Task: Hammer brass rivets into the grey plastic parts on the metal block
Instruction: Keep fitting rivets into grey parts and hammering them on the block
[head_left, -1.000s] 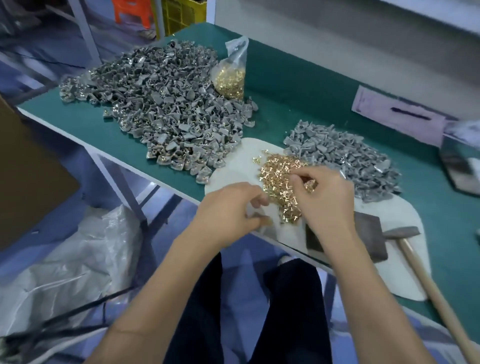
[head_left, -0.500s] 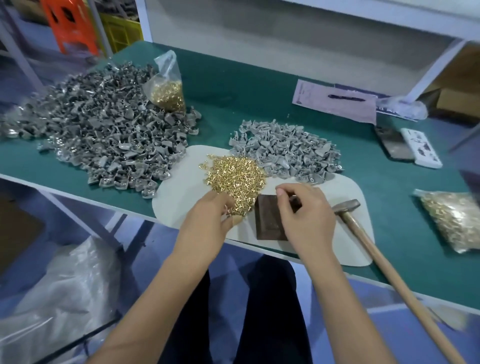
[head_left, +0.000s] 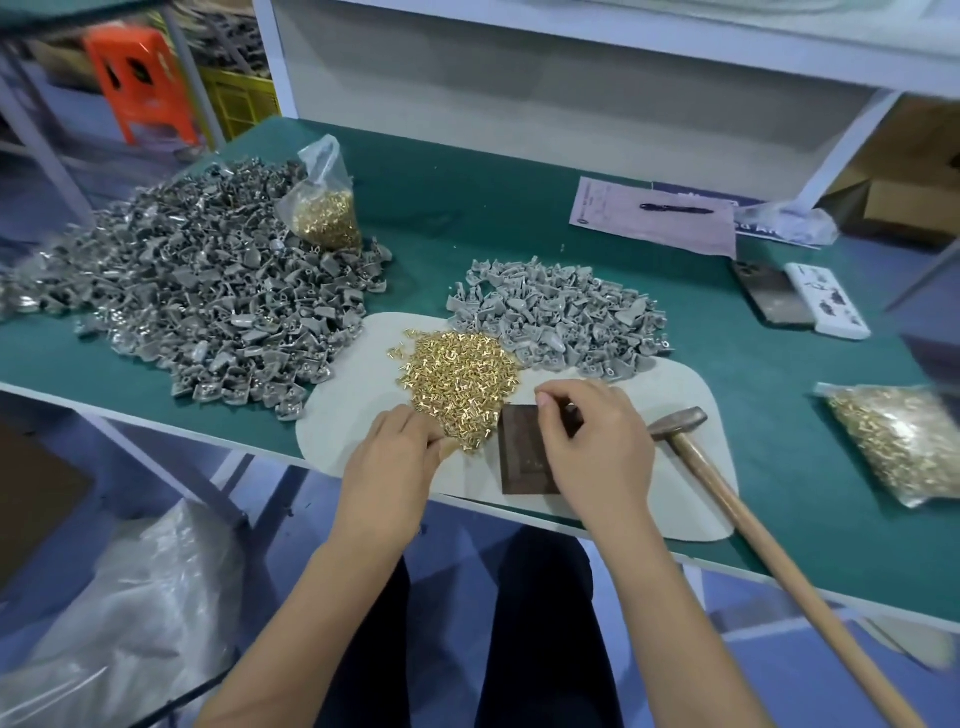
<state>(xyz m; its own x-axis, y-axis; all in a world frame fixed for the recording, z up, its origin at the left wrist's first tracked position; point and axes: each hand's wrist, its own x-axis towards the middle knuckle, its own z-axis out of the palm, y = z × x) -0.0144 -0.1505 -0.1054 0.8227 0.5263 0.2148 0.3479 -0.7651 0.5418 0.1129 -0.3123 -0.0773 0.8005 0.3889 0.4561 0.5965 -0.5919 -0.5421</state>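
Two hands work: our left hand (head_left: 387, 457) pinches loose brass rivets (head_left: 460, 382); our right hand's (head_left: 592, 447) grip over the dark metal block (head_left: 522, 462) we cannot tell. The wooden-handled hammer (head_left: 748, 530) points away-left.

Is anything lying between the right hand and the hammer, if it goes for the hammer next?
Nothing visible does. The hammer lies just right of the right hand on the white mat, with only bare mat between them. The right hand sits over the metal block; the left hand is at the brass rivets.
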